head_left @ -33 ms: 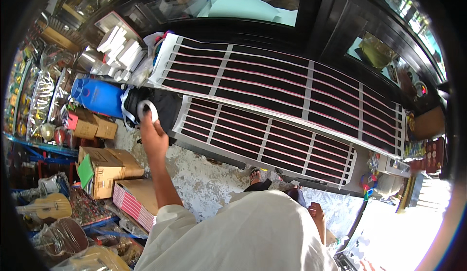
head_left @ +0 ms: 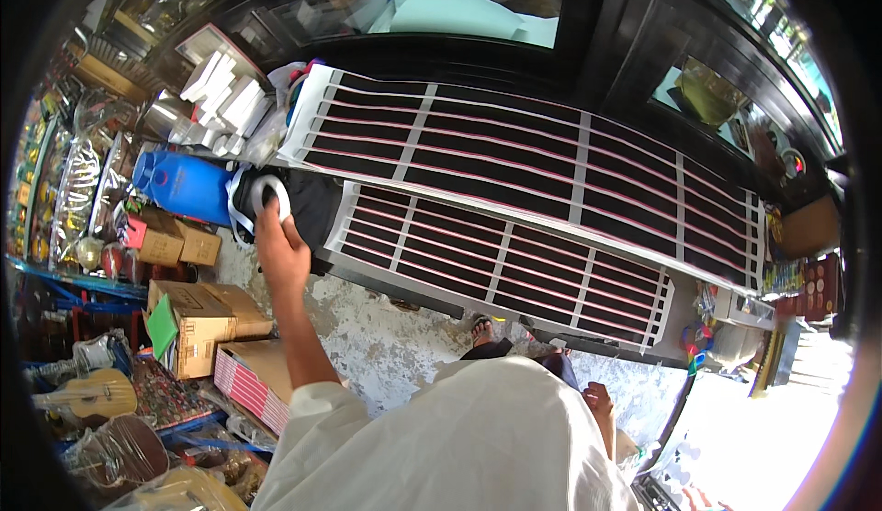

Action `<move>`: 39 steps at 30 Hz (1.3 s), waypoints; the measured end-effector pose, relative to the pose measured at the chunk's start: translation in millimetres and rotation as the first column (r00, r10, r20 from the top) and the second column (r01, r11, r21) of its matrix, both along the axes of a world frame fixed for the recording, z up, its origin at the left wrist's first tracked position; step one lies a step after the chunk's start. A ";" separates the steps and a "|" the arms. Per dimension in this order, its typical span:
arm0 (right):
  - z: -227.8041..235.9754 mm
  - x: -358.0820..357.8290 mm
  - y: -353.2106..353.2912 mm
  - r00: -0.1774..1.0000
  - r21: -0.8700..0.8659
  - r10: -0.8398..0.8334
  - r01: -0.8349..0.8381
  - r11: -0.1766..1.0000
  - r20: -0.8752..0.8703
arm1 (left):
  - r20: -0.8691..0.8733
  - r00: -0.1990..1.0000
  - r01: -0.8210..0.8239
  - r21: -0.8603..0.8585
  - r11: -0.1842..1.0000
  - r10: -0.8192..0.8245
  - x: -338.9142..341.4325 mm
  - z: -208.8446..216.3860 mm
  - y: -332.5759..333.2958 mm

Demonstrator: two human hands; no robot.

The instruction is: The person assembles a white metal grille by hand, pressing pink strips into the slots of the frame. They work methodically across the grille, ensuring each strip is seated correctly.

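At the left end of a dark bench, my left hand reaches forward and grips a white ring that looks like a roll of tape. Behind the ring lies a black bag, touching a blue bottle-shaped container. To the right stretch two long white sheets printed with rows of black panels, the far sheet and the near sheet. My right hand hangs low beside my right leg with its fingers curled; whatever they hold, if anything, is hidden.
Cardboard boxes stand on the floor at the left, with small wrapped guitars nearer to me. White boxes pile up beyond the bag. Dark glass-fronted cabinets line the far side. My sandalled foot rests on the worn floor.
My left hand has shifted slightly left and forward with the white ring, which has turned a little. My right hand stays about where it was.
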State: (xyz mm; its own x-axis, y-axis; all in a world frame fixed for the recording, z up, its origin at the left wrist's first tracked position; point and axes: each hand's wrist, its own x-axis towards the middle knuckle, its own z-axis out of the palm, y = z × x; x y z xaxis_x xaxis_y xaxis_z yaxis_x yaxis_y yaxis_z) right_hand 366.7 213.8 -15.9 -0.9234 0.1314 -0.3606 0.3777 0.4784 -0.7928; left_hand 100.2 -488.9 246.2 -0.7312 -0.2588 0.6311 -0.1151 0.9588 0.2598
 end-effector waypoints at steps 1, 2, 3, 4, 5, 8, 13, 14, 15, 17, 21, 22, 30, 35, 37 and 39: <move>-5.3 10.0 0.5 1.000 0.020 -0.007 0.007 1.000 -0.022 | 0.018 0.997 0.071 -0.028 0.997 -0.071 -15.3 24.1 -2.0; -8.4 16.4 0.1 0.999 0.042 -0.013 0.014 0.999 -0.044 | 0.025 0.992 0.122 -0.093 0.988 -0.120 -32.5 41.8 -2.1; -9.5 19.6 -2.2 0.998 0.064 -0.018 0.023 0.998 -0.067 | 0.027 0.984 0.177 -0.151 0.973 -0.175 -53.0 54.1 -2.8; -7.4 20.1 -3.8 0.999 0.129 -0.044 0.041 0.991 0.022 | 0.079 0.982 0.182 -0.138 0.974 -0.173 -76.5 59.8 -3.4; -3.6 20.2 -8.7 0.999 0.155 -0.038 0.034 0.987 0.023 | 0.078 0.970 0.241 -0.189 0.952 -0.230 -93.0 59.2 -3.9; 14.9 12.5 -20.6 0.996 0.271 0.056 -0.074 0.960 0.075 | 0.354 0.914 0.259 -0.127 0.957 -0.201 -125.4 45.2 -18.5; 37.8 17.4 -22.8 0.963 0.145 -0.165 0.136 0.980 0.212 | 0.032 0.966 0.256 -0.270 0.928 -0.257 -127.0 18.2 -18.8; 39.0 19.7 -19.0 0.963 0.165 -0.179 0.146 0.975 0.203 | -0.037 0.966 0.239 -0.257 0.936 -0.257 -118.3 18.9 -14.4; 38.1 20.5 -14.6 0.965 0.186 -0.187 0.153 0.971 0.183 | -0.082 0.970 0.204 -0.238 0.950 -0.229 -105.1 17.9 -6.3; 35.2 20.6 -1.2 0.945 0.180 -0.277 0.246 0.952 0.175 | -0.228 0.951 0.154 -0.229 0.961 -0.207 -79.9 8.1 19.4; 24.3 -0.3 39.4 0.905 0.261 -0.420 0.390 0.883 0.071 | -0.155 0.957 0.236 -0.077 0.969 -0.246 -24.0 -58.4 104.1; 23.1 -9.2 53.6 0.910 0.256 -0.414 0.399 0.880 0.005 | -0.002 0.969 0.246 0.097 0.964 -0.247 -3.3 -82.7 132.3; 23.2 -108.1 148.9 0.916 0.217 -0.316 0.370 0.903 -0.247 | 0.499 0.683 0.458 0.276 0.845 -0.533 99.7 -204.2 332.4; 19.3 -145.7 179.4 0.937 0.299 -0.035 0.146 0.943 -0.348 | 0.545 0.598 0.513 0.303 0.803 -0.588 116.3 -217.5 430.4; 16.4 -149.2 181.4 0.941 0.297 0.016 0.091 0.951 -0.337 | 0.597 0.539 0.555 0.278 0.784 -0.594 121.0 -219.7 466.2; 14.5 -148.8 181.8 0.934 0.294 0.064 0.046 0.955 -0.352 | 0.631 0.518 0.576 0.243 0.781 -0.578 126.3 -222.6 496.8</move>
State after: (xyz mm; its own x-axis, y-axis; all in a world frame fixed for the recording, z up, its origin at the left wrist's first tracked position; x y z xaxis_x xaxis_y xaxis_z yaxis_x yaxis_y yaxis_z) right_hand 218.0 395.6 -1.3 -0.9843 0.1711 0.0437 0.0928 0.7114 -0.6967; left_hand 226.5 7.8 23.7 -0.9270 0.3704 -0.0591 0.3279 0.8769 0.3515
